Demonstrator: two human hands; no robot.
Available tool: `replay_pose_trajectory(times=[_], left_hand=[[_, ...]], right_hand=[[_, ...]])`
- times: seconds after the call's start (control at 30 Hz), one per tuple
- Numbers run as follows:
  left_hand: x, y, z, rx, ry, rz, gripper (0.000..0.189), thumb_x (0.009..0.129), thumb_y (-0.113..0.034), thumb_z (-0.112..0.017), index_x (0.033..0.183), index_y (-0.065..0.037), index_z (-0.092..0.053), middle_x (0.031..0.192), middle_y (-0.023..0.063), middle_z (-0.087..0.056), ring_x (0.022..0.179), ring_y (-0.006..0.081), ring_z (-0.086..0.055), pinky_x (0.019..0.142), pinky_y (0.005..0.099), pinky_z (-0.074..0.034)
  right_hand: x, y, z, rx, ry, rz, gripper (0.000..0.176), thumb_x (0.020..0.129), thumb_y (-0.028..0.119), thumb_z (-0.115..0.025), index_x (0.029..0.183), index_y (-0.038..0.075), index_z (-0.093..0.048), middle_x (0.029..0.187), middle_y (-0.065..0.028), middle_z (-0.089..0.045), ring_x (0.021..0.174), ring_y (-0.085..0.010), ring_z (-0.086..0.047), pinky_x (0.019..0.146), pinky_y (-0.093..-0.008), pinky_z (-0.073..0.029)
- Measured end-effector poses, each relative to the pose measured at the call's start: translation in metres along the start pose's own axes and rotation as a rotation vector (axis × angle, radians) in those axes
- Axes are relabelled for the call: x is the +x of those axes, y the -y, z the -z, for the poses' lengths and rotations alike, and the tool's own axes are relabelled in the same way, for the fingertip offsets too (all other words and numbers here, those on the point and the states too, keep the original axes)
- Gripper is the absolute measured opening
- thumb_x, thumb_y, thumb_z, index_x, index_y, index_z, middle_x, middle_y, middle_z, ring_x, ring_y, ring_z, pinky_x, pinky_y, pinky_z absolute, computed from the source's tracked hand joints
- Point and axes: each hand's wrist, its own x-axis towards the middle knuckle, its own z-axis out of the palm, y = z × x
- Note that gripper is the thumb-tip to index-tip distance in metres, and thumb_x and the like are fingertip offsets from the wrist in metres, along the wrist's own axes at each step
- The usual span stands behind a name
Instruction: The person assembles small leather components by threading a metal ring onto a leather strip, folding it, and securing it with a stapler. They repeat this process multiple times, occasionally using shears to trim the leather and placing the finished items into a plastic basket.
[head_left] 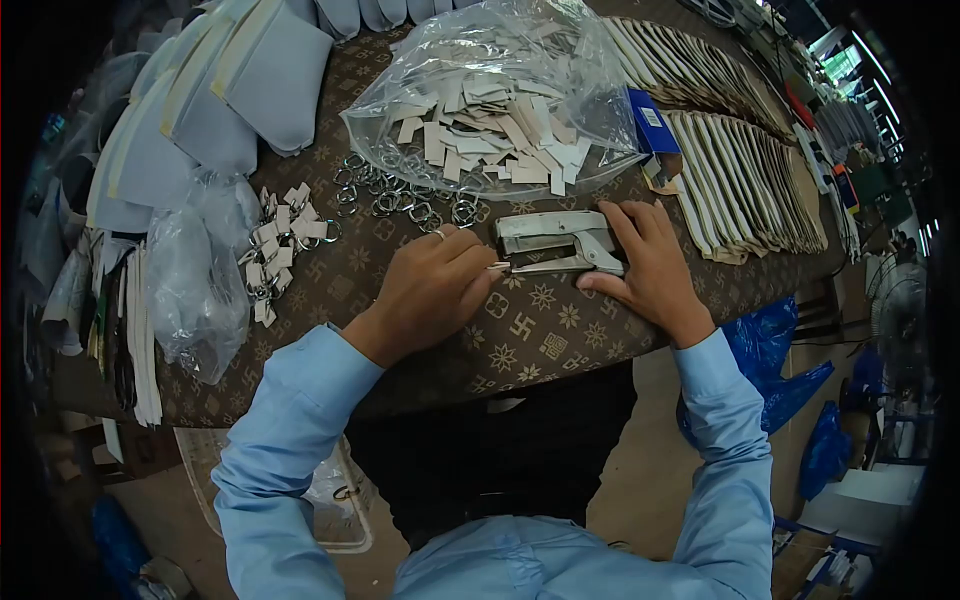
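Note:
A pale metal stapler (545, 232) lies on its side on the brown patterned cloth (520, 330). Around its rear end, at the right, my right hand (650, 265) is closed, thumb below and fingers above. My left hand (430, 285) is closed at the stapler's front end, pinching a small pale tab (499, 267) by the jaw; most of the tab is hidden by the fingers. Just above my left hand lie loose metal rings (385, 195). Farther left is a pile of rings with pale tabs folded on them (275, 245).
An open clear plastic bag (400, 80) holds many loose pale strips (500, 130). Rows of stacked folded pieces (745, 185) and a blue box (652, 122) stand at the right. Grey-blue panels (275, 75) and a crumpled plastic bag (195, 280) are at the left.

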Motion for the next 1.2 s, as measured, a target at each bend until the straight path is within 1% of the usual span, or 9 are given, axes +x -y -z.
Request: replay_pose_trajectory(times=[0.23, 0.57, 0.67, 0.73, 0.83, 0.97, 1.03, 1.07, 1.2], left_hand=[[0.001, 0.001, -0.004, -0.030, 0.011, 0.054, 0.006, 0.075, -0.009, -0.064, 0.077, -0.007, -0.059, 0.075, 0.0058, -0.056, 0.068, 0.0244, -0.056, 0.060, 0.0346, -0.046], [0.002, 0.002, -0.005, -0.016, 0.017, 0.074, 0.008, 0.075, -0.009, -0.065, 0.076, -0.006, -0.058, 0.075, 0.0062, -0.057, 0.068, 0.0243, -0.056, 0.060, 0.0344, -0.047], [0.003, 0.001, -0.005, 0.009, -0.002, 0.090, 0.008, 0.075, -0.010, -0.066, 0.076, -0.006, -0.058, 0.075, 0.0064, -0.057, 0.068, 0.0246, -0.057, 0.060, 0.0344, -0.047], [0.003, -0.001, -0.002, 0.029, -0.016, 0.102, 0.008, 0.076, -0.010, -0.066, 0.077, -0.006, -0.059, 0.075, 0.0065, -0.057, 0.068, 0.0247, -0.057, 0.060, 0.0345, -0.047], [0.002, 0.002, 0.002, -0.025, -0.010, 0.145, 0.010, 0.076, -0.012, -0.066, 0.077, -0.005, -0.059, 0.075, 0.0064, -0.057, 0.070, 0.0250, -0.057, 0.060, 0.0347, -0.047], [0.000, 0.001, 0.011, -0.085, 0.076, 0.102, 0.009, 0.078, -0.013, -0.065, 0.079, -0.006, -0.060, 0.076, 0.0069, -0.057, 0.069, 0.0258, -0.058, 0.061, 0.0355, -0.047], [0.004, 0.003, 0.018, -0.096, 0.103, 0.076, 0.009, 0.078, -0.013, -0.064, 0.080, -0.005, -0.060, 0.077, 0.0073, -0.057, 0.068, 0.0265, -0.058, 0.060, 0.0363, -0.047], [0.005, 0.004, 0.030, -0.064, 0.133, 0.137, 0.011, 0.079, -0.014, -0.064, 0.080, -0.004, -0.061, 0.076, 0.0079, -0.058, 0.068, 0.0274, -0.058, 0.060, 0.0362, -0.047], [0.005, 0.018, 0.105, -0.131, 0.186, 0.471, 0.014, 0.079, -0.013, -0.064, 0.081, 0.001, -0.065, 0.071, 0.0109, -0.063, 0.063, 0.0238, -0.060, 0.058, 0.0326, -0.046]], right_hand=[[0.003, -0.004, -0.003, 0.005, -0.065, 0.056, 0.079, 0.064, 0.059, -0.069, 0.113, -0.001, -0.052, 0.096, -0.0160, -0.049, 0.089, -0.0308, -0.050, 0.077, -0.0384, -0.044], [0.005, -0.005, -0.006, 0.015, -0.085, 0.081, 0.076, 0.063, 0.059, -0.070, 0.107, 0.000, -0.053, 0.089, -0.0140, -0.049, 0.082, -0.0289, -0.050, 0.073, -0.0378, -0.044], [0.006, -0.007, -0.005, 0.001, -0.148, 0.094, 0.071, 0.062, 0.061, -0.070, 0.097, 0.001, -0.056, 0.082, -0.0119, -0.048, 0.075, -0.0268, -0.050, 0.066, -0.0364, -0.043], [0.003, -0.009, -0.003, -0.086, -0.011, 0.084, 0.066, 0.061, 0.062, -0.069, 0.084, 0.002, -0.056, 0.074, -0.0092, -0.046, 0.067, -0.0246, -0.048, 0.059, -0.0349, -0.041], [0.006, -0.009, -0.003, -0.049, -0.108, 0.146, 0.063, 0.061, 0.063, -0.067, 0.076, 0.004, -0.054, 0.069, -0.0071, -0.043, 0.060, -0.0230, -0.046, 0.054, -0.0341, -0.038], [0.004, -0.005, -0.001, -0.069, -0.101, 0.119, 0.064, 0.064, 0.062, -0.066, 0.083, 0.002, -0.057, 0.076, -0.0098, -0.048, 0.068, -0.0257, -0.050, 0.061, -0.0355, -0.042], [0.007, -0.004, 0.002, -0.008, -0.182, 0.145, 0.067, 0.066, 0.061, -0.065, 0.093, -0.001, -0.059, 0.085, -0.0127, -0.052, 0.080, -0.0286, -0.052, 0.072, -0.0372, -0.044], [0.005, -0.001, 0.007, 0.028, -0.092, 0.093, 0.066, 0.072, 0.056, -0.064, 0.103, -0.002, -0.059, 0.097, -0.0155, -0.055, 0.092, -0.0310, -0.052, 0.081, -0.0387, -0.043], [0.014, -0.012, 0.012, 0.210, -0.085, 0.032, 0.053, 0.078, 0.045, -0.064, 0.102, -0.002, -0.061, 0.093, -0.0148, -0.057, 0.086, -0.0304, -0.056, 0.076, -0.0379, -0.045]])
